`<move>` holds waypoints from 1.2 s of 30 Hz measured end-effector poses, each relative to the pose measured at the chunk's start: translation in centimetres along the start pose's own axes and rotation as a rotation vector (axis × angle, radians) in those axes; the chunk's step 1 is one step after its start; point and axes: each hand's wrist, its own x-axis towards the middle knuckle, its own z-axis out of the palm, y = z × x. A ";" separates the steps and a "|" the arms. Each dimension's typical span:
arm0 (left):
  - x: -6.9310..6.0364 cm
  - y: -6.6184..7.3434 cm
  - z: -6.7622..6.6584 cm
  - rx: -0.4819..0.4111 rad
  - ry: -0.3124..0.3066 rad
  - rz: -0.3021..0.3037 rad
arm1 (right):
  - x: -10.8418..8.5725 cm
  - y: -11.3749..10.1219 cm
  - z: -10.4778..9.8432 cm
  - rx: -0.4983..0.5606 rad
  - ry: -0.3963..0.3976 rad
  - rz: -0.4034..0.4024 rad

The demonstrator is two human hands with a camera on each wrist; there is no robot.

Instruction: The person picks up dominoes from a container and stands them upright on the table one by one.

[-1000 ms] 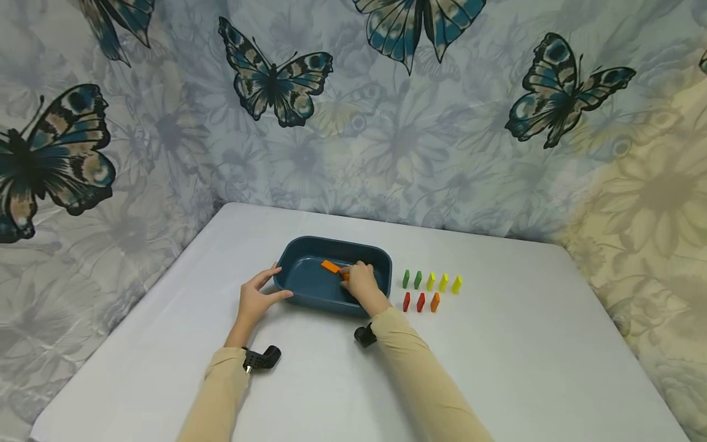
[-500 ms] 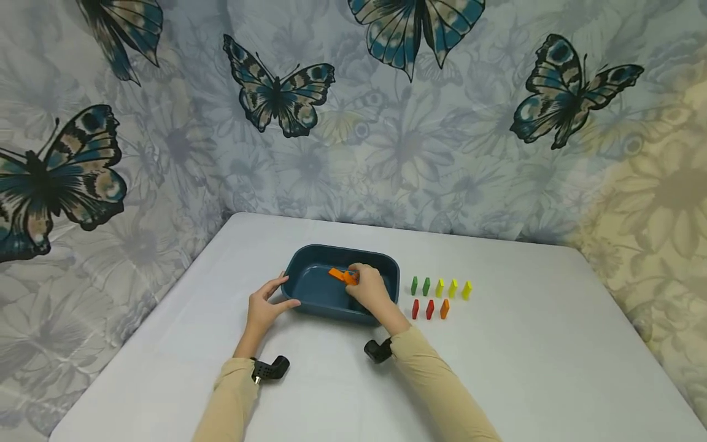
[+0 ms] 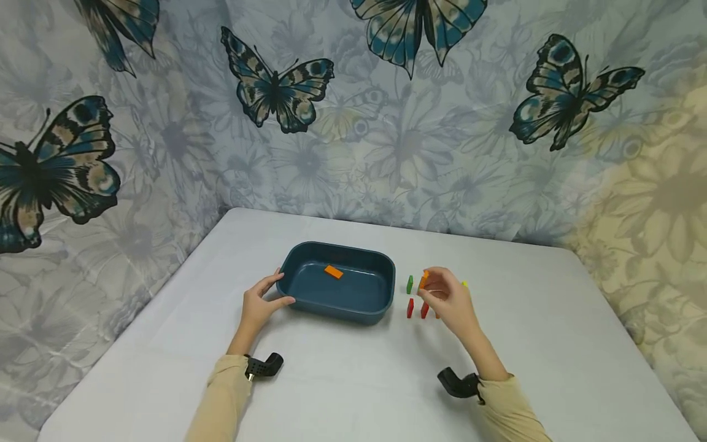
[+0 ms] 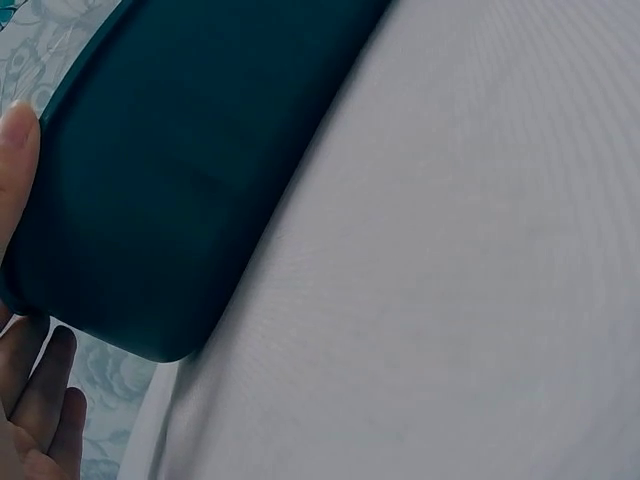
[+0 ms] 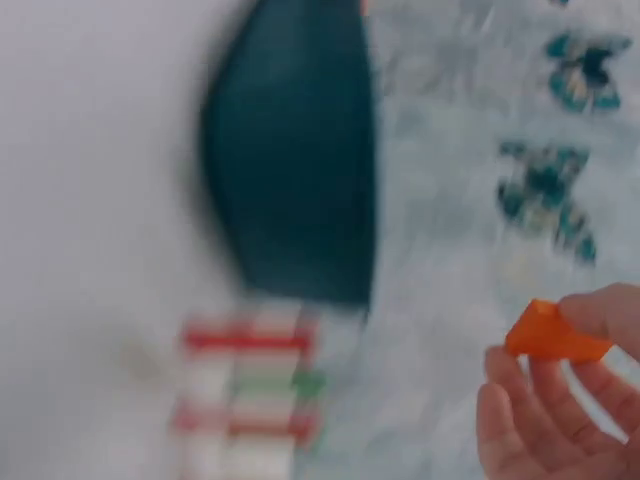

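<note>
My right hand (image 3: 450,301) pinches an orange domino (image 3: 423,280) between thumb and fingertips, just right of the blue tray (image 3: 337,312). In the right wrist view this plain orange domino (image 5: 555,333) appears under the thumb. Spread over the tray's left end, my left hand (image 3: 261,309) touches it with thumb and fingers, which look fairly straight. Another orange domino (image 3: 334,272) lies flat inside the tray. Standing dominoes include a green one (image 3: 410,284) and red ones (image 3: 410,308). My right hand hides most of the others.
A white table (image 3: 342,380) carries everything. Butterfly-patterned cloth (image 3: 386,153) rises behind and beside it. The tip of a yellow domino (image 3: 465,284) shows behind my right hand. Blur softens the red dominoes (image 5: 248,340) in the right wrist view.
My right hand has lifted an orange domino out of the tray and carried it right, over the standing dominoes. One orange domino stays in the tray. My left hand keeps its place.
</note>
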 end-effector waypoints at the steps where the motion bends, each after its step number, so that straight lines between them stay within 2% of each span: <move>1: 0.0 0.0 -0.1 0.001 -0.002 0.000 | -0.5 0.9 -0.8 -0.013 0.009 -0.008; 6: -0.4 -0.3 -0.3 0.006 -0.023 -0.010 | -2.7 5.2 -4.0 -0.068 0.026 -0.023; 10: -0.3 -0.3 -0.2 -0.013 -0.020 -0.006 | -3.3 7.1 -5.1 -0.112 0.001 0.029; 13: -0.1 -0.3 -0.1 -0.021 -0.020 0.004 | -3.2 7.1 -5.2 -0.143 -0.025 0.091; 20: 0.1 -0.1 -0.3 -0.007 -0.010 0.013 | -3.5 8.4 -4.6 -0.168 -0.078 0.180; 29: -0.1 0.0 -0.2 0.018 -0.029 -0.018 | -4.2 9.9 -3.7 -0.254 -0.044 0.141; 36: 0.0 0.1 -0.2 0.002 -0.028 -0.007 | -4.0 9.6 -3.8 -0.253 -0.073 0.211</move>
